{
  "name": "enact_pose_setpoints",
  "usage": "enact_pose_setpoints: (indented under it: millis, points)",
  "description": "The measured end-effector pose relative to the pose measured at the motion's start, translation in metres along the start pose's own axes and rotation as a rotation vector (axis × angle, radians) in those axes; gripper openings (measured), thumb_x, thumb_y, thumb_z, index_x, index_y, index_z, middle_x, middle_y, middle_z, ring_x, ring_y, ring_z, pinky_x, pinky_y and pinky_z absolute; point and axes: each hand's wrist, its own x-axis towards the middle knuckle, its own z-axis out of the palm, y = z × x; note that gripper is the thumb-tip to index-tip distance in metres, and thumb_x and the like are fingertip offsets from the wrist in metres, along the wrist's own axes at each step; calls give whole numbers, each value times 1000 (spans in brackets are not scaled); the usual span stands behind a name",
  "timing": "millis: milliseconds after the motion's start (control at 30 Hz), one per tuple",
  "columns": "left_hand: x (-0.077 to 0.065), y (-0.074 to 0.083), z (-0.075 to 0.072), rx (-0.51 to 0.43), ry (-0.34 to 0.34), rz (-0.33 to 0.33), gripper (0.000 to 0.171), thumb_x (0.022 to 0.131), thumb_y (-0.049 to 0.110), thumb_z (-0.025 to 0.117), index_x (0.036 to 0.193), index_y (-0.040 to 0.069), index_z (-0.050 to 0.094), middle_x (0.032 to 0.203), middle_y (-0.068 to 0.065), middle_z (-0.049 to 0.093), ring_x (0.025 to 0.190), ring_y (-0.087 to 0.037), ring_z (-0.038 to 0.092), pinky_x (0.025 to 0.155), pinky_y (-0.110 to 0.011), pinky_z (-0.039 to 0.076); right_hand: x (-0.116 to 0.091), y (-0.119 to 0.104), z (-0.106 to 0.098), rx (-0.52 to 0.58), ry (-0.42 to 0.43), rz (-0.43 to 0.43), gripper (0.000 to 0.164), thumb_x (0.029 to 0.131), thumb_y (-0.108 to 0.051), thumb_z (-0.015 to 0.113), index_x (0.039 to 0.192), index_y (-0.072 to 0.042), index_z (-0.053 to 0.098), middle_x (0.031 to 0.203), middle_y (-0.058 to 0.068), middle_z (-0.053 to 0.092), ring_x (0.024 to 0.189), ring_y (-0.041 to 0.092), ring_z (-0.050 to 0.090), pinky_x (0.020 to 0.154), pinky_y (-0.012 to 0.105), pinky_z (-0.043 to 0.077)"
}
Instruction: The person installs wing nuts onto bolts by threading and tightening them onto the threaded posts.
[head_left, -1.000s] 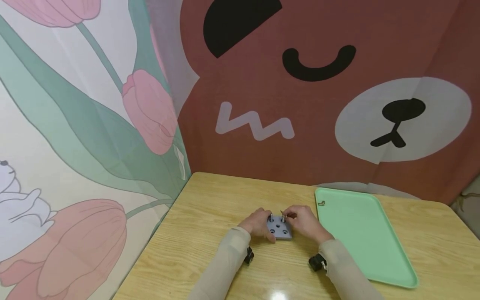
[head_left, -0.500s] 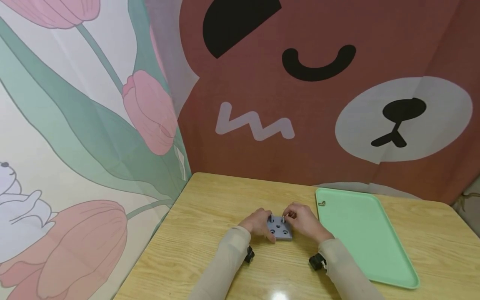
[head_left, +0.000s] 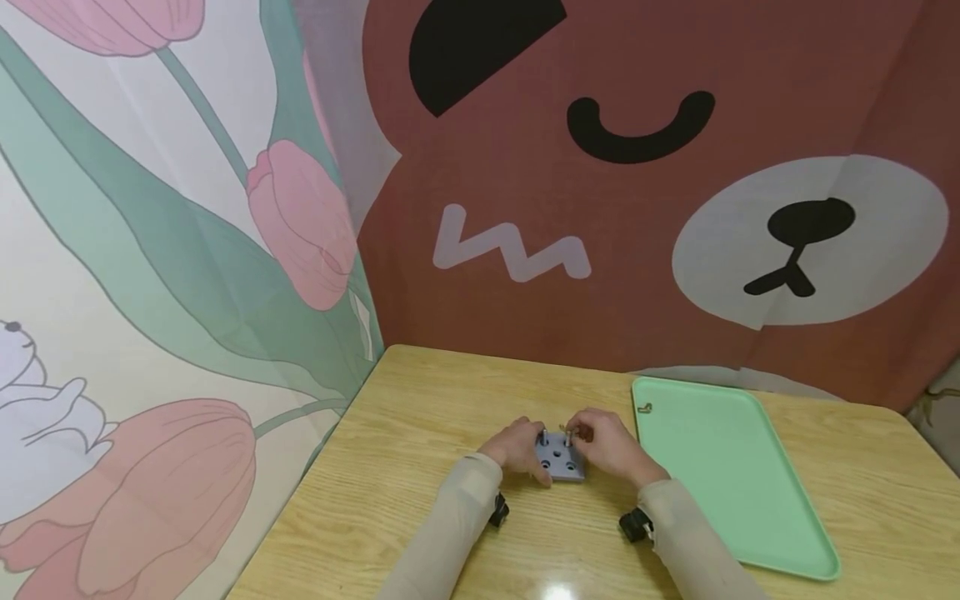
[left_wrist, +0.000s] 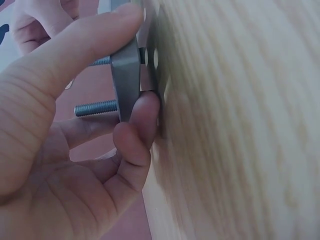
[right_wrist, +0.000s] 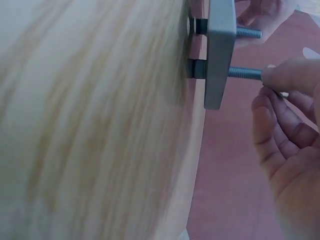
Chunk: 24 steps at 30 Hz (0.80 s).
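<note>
Since half a second ago, I see only a slight shift in the right hand: a small brass-coloured piece now shows at its pinching fingertips, beside the one-o'clock bolt. The left hand clamps the grey plate from nine o'clock, over the table. I judge the plate stiff, fairly heavy, smooth; I'd grip its edges, clear of threads.

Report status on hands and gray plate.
Left hand gripping gray plate. Right hand pinching small metal piece at bolt tip. Green tray off right, not in the way.
</note>
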Motion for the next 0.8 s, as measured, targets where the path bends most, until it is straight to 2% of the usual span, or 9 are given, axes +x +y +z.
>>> enact_pose_setpoints:
  millis: [267, 433, 667, 800]
  points:
    - [0, 0, 0, -24, 2, -2, 84, 61, 37, 90, 132, 14, 52, 105, 1, 49, 81, -11, 47, 74, -29, 43, -3, -2, -3, 47, -43, 10, 15, 83, -4, 69, 97, -11, 70, 83, -8, 60, 73, 8, 55, 66, 30, 47]
    - [0, 0, 0, -27, 4, -6, 85, 61, 36, 90, 134, 14, 51, 107, 0, 50, 82, -12, 48, 74, -29, 43, -2, -1, -2, 21, -18, -12, 13, 84, -5, 69, 94, -12, 71, 85, -8, 60, 74, 7, 55, 66, 29, 47]
    - [2, 0, 1, -8, 0, -11, 85, 61, 38, 89, 134, 14, 51, 107, 1, 50, 82, -11, 47, 73, -29, 43, 1, 1, 0, -18, 31, -70, 10, 83, -7, 72, 81, -17, 69, 107, 0, 62, 84, 14, 59, 71, 32, 50]
    - [2, -1, 2, -3, 5, -7, 86, 60, 38, 90, 134, 15, 51, 107, 1, 50, 82, -10, 47, 74, -28, 43, 1, 0, -1, -5, 23, -47, 8, 84, -11, 73, 82, -18, 68, 94, -6, 63, 78, 10, 58, 67, 30, 48]
